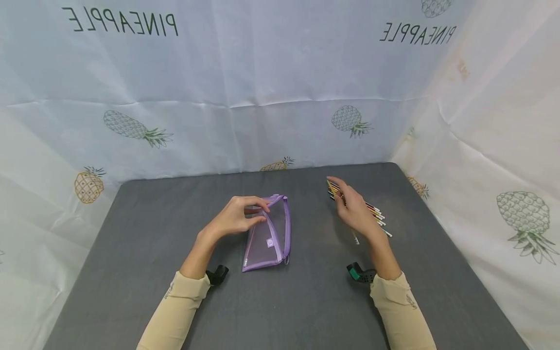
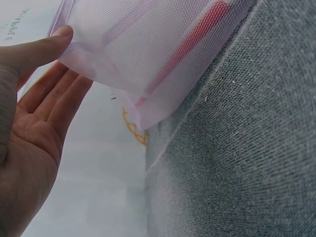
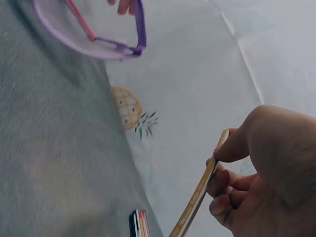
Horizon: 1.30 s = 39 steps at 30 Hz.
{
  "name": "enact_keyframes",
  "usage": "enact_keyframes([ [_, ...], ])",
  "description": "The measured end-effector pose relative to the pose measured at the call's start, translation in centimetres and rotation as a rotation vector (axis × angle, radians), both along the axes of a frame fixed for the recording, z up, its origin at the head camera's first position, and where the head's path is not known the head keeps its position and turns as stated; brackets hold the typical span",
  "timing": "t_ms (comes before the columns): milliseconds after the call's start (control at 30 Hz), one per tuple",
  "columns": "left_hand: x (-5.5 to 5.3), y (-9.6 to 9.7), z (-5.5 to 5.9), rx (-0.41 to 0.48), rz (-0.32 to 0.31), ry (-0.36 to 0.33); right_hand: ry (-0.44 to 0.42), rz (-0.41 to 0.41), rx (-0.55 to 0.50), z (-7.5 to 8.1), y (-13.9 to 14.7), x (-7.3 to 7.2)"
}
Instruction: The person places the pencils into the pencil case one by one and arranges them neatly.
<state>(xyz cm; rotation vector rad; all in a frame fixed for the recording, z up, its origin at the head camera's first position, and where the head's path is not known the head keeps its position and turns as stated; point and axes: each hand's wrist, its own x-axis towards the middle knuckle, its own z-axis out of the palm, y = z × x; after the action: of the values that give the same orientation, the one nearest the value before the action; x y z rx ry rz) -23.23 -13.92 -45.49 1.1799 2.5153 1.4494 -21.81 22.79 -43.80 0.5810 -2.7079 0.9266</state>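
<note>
My left hand point(image 1: 236, 214) pinches the upper edge of a purple mesh zip pouch point(image 1: 262, 250), holding its mouth apart. Through the mesh in the left wrist view, a red pencil point(image 2: 187, 47) shows inside the pouch. Between thumb and fingers, my right hand point(image 1: 356, 211) grips a yellow pencil point(image 3: 197, 192), raised above the table and tilted. Below that hand lies a bunch of coloured pencils point(image 1: 377, 212), partly covered by it in the head view.
The grey table point(image 1: 297, 306) carries the pouch left of the pencils. A white pineapple-print curtain point(image 1: 245, 136) hangs along the back and sides. Each wrist wears a black device, the right one point(image 1: 360, 273) with a green patch.
</note>
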Motion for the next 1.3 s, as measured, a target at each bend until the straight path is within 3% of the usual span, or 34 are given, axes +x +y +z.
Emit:
enact_keyframes([
  [333,0.0,-0.1,0.1,-0.001,0.000,-0.011,-0.038,0.061,-0.299,0.9,-3.1,-0.2],
  [500,0.0,0.0,0.2,0.008,-0.006,-0.022,-0.105,0.098,-0.516,1.0,-5.0,-0.3],
  [667,0.0,0.1,0.1,0.012,-0.007,-0.018,-0.163,0.091,-0.643,1.0,-6.5,-0.2],
  [1000,0.1,0.2,-0.1,0.004,-0.013,-0.039,-0.169,0.016,-0.744,-0.5,-8.7,-0.2],
  [1300,0.1,0.1,0.1,0.008,-0.004,-0.021,-0.235,0.023,-0.666,-2.6,-10.2,-0.6],
])
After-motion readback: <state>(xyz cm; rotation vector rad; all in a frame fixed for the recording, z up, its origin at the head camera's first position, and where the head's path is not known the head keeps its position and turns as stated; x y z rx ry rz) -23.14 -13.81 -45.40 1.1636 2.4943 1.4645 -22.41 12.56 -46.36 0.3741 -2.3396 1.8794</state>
